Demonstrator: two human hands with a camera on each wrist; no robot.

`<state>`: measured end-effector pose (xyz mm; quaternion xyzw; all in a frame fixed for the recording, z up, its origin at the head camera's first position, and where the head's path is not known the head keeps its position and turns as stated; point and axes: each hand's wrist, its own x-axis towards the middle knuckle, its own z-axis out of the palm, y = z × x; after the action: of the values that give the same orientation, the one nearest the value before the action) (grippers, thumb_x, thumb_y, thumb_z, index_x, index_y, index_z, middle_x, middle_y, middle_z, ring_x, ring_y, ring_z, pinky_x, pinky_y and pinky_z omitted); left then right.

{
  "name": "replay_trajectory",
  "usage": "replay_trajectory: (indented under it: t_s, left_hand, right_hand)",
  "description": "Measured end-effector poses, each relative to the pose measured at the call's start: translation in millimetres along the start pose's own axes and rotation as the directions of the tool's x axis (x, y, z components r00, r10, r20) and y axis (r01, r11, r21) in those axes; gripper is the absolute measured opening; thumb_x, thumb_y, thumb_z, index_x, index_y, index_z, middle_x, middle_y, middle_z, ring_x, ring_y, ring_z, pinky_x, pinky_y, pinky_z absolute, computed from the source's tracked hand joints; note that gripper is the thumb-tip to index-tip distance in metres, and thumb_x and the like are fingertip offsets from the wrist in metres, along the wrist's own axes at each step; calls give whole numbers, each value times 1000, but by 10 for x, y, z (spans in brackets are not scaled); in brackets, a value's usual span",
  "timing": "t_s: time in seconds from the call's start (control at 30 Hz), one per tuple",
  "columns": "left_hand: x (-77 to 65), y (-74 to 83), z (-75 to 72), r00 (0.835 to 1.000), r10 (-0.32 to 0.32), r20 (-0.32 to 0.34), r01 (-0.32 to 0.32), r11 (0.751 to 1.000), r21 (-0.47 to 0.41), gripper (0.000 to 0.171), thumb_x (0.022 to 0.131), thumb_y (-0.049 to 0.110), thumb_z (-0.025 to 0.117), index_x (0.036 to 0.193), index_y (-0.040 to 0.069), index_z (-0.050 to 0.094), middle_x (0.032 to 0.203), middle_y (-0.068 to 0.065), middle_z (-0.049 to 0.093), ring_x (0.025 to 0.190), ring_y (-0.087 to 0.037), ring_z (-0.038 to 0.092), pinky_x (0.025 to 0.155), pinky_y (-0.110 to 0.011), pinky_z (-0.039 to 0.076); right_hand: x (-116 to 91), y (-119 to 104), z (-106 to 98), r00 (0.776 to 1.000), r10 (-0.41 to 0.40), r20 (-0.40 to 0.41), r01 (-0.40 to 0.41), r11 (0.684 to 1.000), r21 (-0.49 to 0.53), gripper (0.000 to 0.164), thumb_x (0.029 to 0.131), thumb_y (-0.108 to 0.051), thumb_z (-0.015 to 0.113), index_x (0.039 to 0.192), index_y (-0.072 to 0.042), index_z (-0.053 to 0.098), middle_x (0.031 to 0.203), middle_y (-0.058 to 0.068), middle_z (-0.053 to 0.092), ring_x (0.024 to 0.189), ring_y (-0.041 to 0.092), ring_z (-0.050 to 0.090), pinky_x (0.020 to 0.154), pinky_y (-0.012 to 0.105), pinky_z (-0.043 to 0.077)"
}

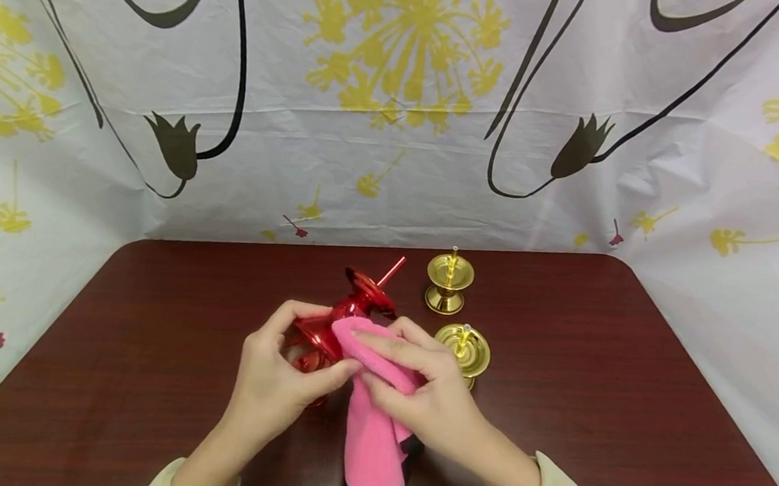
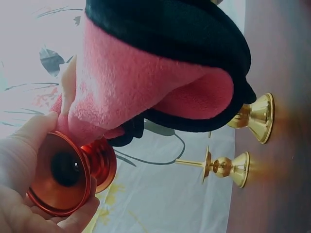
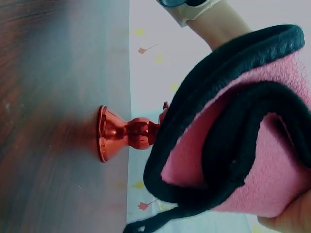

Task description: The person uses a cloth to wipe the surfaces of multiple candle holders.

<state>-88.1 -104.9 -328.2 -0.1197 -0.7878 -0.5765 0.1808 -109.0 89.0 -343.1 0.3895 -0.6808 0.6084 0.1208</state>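
A shiny red candle holder [image 1: 319, 332] with a flared base, round dish and thin spike lies tilted in my left hand [image 1: 269, 378], its spike pointing up and right. The left fingers grip its base, and the hollow underside of the base [image 2: 60, 170] faces the left wrist camera. My right hand [image 1: 436, 392] holds a folded pink cloth [image 1: 376, 455] with black trim, pressing it against the holder's stem. The left thumb tip meets the cloth's edge. Behind the left hand stands a second red candle holder [image 3: 114, 133], partly hidden in the head view.
Two gold candle holders stand upright right of centre, one farther back [image 1: 451, 272] and one [image 1: 473, 356] close beside the right hand. The dark red-brown tabletop [image 1: 591, 381] runs back to a white printed sheet [image 1: 392, 205] hanging behind it.
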Motion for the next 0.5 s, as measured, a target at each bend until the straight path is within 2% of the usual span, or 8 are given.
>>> replay_trajectory:
  t_s: [0.1, 0.3, 0.37, 0.5]
  left_hand:
    - [-5, 10, -14, 1000, -17, 7, 17, 999, -28, 52, 68, 4, 90, 113, 9, 64, 98, -7, 73, 73, -11, 66, 60, -27, 59]
    - [-15, 31, -41, 999, -39, 34, 41, 998, -53, 53, 69, 4, 89, 115, 11, 63, 101, -6, 71, 82, -13, 67, 65, -30, 61]
    - [-13, 34, -42, 999, -27, 39, 30, 997, -67, 53, 69, 3, 89, 115, 11, 64, 102, -6, 71, 83, -13, 67, 67, -30, 61]
    - [-3, 33, -45, 999, 37, 32, -34, 996, -88, 54, 67, -1, 89, 114, 8, 63, 101, -9, 71, 83, -12, 68, 68, -30, 61]
  right_hand:
    - [9, 16, -24, 999, 21, 45, -22, 999, 43, 37, 83, 2, 74, 119, -5, 72, 97, 10, 64, 77, 10, 58, 55, 23, 53]
    - [20, 103, -112, 986, 53, 161, -81, 981, 176, 37, 82, 8, 71, 119, -1, 71, 121, 21, 68, 102, 9, 62, 70, 27, 58]
    - [28, 137, -147, 978, 50, 200, -92, 973, 210, 38, 82, 9, 70, 118, -1, 71, 122, 22, 67, 106, 10, 62, 71, 27, 58]
    - [47, 169, -204, 966, 42, 255, -105, 966, 237, 37, 82, 9, 70, 118, -2, 72, 117, 22, 68, 101, 11, 61, 64, 27, 56]
